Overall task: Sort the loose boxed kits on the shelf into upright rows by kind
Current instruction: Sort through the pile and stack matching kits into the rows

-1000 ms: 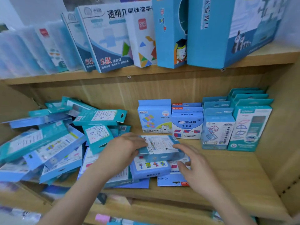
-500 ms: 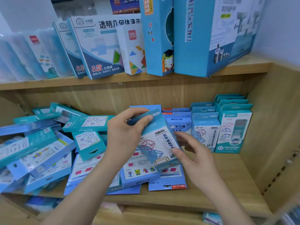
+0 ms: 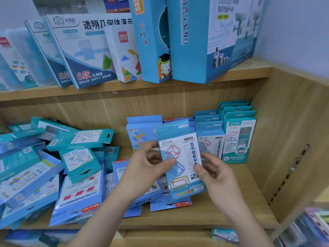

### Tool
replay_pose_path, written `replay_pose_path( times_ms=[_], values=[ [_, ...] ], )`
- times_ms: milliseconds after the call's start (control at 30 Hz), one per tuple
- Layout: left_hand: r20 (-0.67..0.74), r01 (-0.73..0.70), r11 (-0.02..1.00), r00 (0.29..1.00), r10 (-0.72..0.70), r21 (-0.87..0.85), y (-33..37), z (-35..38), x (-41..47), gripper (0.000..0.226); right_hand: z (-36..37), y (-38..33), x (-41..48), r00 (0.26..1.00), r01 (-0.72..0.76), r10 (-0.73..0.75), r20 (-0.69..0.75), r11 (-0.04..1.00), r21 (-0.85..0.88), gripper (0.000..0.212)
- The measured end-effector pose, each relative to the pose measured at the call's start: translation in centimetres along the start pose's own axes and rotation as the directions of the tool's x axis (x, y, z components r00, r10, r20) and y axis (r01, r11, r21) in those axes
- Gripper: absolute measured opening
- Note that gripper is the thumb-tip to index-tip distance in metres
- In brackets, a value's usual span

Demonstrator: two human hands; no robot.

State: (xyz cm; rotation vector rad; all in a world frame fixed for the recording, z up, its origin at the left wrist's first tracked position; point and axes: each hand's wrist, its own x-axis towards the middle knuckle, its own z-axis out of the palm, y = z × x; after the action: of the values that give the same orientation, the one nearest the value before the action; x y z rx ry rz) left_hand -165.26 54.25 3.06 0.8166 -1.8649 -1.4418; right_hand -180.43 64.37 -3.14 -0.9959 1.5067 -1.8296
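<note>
The boxed kit [image 3: 179, 154] is held upright and clear of the shelf [image 3: 227, 209]. Its printed front is turned toward the camera, probably so that its kind can be read before a row is chosen. It is gripped by both hands. The thumb of the left hand [image 3: 142, 167] is laid on the front near the left edge, and the fingers are curled behind. The thumb of the right hand [image 3: 216, 174] is pressed on the front near the right edge, and the fingers are tucked behind the box. A two-sided hold like this seems suited to keeping a thin, tall box square while it is lined up.

Just behind the right fingers, a row of matching kits [image 3: 210, 143] is stood upright, printed with the same frame drawings. This row is judged to be where the box belongs. Beyond it, further from the right fingers, a teal row [image 3: 238, 139] is packed against the side wall. Behind the left fingers, a row with coloured squares [image 3: 139, 138] is partly hidden.

Below both hands, flat kits [image 3: 169, 204] are left lying face up. Out past the left wrist, a loose heap [image 3: 76, 157] is still tumbled at all angles, so much sorting is judged to remain.
</note>
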Motion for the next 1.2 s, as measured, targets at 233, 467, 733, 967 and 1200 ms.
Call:
replay_pose_path(
  times_ms=[233, 467, 733, 967, 1200],
  values=[
    [0.08, -0.089, 0.98, 0.994, 0.076, 0.177, -1.1, 4.4, 1.8, 0.042, -3.3, 0.9, -0.3, 0.997, 0.009, -0.018, -0.074, 0.993, -0.116, 0.037],
    [0.099, -0.253, 0.875, 0.968, 0.232, 0.413, -4.0, 10.1, 5.2, 0.049, -7.1, 2.7, 0.5, 0.995, -0.059, 0.033, -0.095, 0.957, -0.285, 0.039],
    [-0.057, -0.148, 0.905, 0.981, 0.186, 0.399, -7.2, 11.7, 6.6, 0.074, -6.8, 4.0, 0.8, 0.985, -0.171, 0.153, -0.077, 0.873, -0.456, 0.073],
    [-0.053, -0.106, 0.886, 0.988, 0.145, 0.451, -7.6, 12.5, 7.0, 0.064, -6.8, 3.5, 3.2, 0.992, -0.124, 0.108, -0.061, 0.87, -0.478, 0.063],
    [-0.067, -0.118, 0.821, 0.98, 0.186, 0.559, -7.4, 13.1, 7.5, 0.061, -7.1, 3.9, 4.0, 0.991, -0.129, 0.106, -0.077, 0.896, -0.425, 0.061]
  ],
)
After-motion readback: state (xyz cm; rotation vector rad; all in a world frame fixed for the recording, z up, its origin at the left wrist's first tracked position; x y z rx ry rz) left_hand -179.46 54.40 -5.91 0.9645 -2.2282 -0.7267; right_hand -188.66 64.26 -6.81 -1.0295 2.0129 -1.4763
